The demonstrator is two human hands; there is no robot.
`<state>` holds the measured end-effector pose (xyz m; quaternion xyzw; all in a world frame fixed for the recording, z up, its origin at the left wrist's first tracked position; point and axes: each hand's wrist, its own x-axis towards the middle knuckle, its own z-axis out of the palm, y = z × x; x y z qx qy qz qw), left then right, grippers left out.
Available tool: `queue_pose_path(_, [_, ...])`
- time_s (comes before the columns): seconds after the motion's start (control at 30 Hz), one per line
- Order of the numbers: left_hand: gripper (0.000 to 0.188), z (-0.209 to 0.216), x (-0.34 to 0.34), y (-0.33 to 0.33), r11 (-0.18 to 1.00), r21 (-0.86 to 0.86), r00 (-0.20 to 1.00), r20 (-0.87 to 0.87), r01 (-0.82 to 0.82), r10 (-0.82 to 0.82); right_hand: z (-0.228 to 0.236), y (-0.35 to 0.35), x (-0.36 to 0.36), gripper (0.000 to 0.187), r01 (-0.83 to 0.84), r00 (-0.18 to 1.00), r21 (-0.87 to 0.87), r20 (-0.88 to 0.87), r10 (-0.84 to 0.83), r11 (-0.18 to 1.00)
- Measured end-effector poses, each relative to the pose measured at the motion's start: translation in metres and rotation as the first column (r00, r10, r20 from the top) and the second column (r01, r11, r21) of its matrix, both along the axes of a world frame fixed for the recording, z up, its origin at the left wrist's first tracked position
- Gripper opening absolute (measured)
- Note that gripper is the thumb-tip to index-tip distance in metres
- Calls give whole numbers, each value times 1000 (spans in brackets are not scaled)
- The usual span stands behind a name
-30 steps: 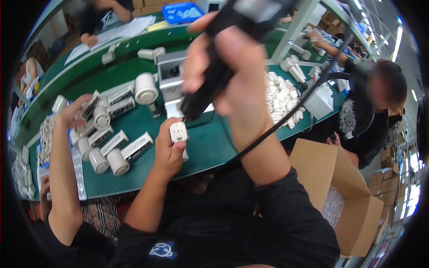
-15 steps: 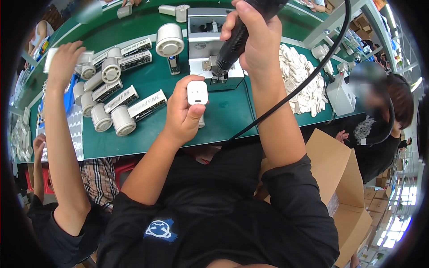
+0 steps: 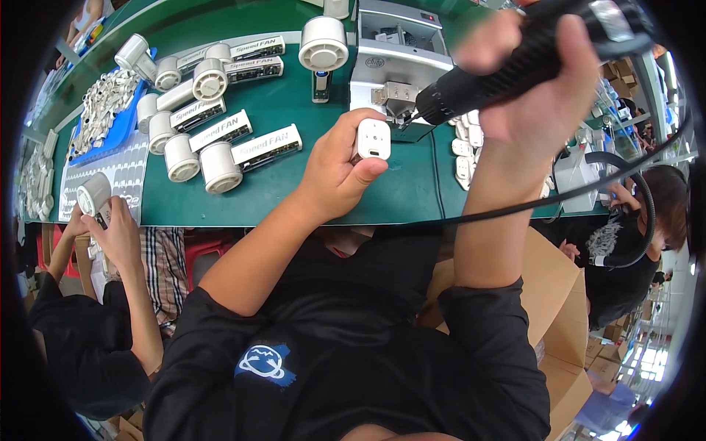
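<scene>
My left hand (image 3: 340,165) is closed round a white piece (image 3: 374,141) with a rounded rectangular end, small holes and a dark slot; the rest of it is hidden in my palm. A black electric screwdriver (image 3: 478,90) with a cable is gripped in my right hand (image 3: 533,95), which is partly blurred. Its tip points down and left at the front outlet of a grey screw feeder (image 3: 398,77). Whether the tip touches the outlet I cannot tell. The white piece sits just left of and below that outlet, apart from the screwdriver.
White handheld fans (image 3: 220,167) with open handles lie in rows to the left, and one fan (image 3: 323,45) stands by the feeder. White covers (image 3: 463,158) are piled at right. A co-worker's hands (image 3: 110,228) hold a fan at far left. An open carton (image 3: 562,309) stands lower right.
My right hand has swung right and down with the screwdriver, now tilted more level. The view has shifted. The co-worker's hands have come back from the table with a fan.
</scene>
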<state>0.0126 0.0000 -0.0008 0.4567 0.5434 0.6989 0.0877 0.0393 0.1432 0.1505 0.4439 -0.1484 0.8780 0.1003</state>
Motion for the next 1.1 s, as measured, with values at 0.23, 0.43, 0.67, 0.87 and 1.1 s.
queue_pose_path(0.23, [59, 2, -1, 1, 997, -29, 997, -40, -67, 65, 35, -44, 37, 45, 661, 466, 459, 369, -804, 594])
queue_pose_path(0.43, [58, 8, 0, 6, 996, -52, 995, -72, -74, 70, 31, -40, 31, 43, 701, 393, 506, 315, -864, 503])
queue_pose_path(0.67, [57, 7, -2, 2, 995, -40, 993, -80, -92, 89, 28, -47, 24, 41, 700, 367, 523, 319, -874, 486])
queue_pose_path(0.87, [56, 9, -3, -4, 994, -57, 992, -86, -94, 89, 27, -51, 22, 41, 687, 354, 538, 340, -871, 489])
queue_pose_path(1.1, [54, 9, 1, 7, 994, -70, 990, -115, -87, 78, 22, -10, 16, 47, 453, 810, 605, 26, -585, 654])
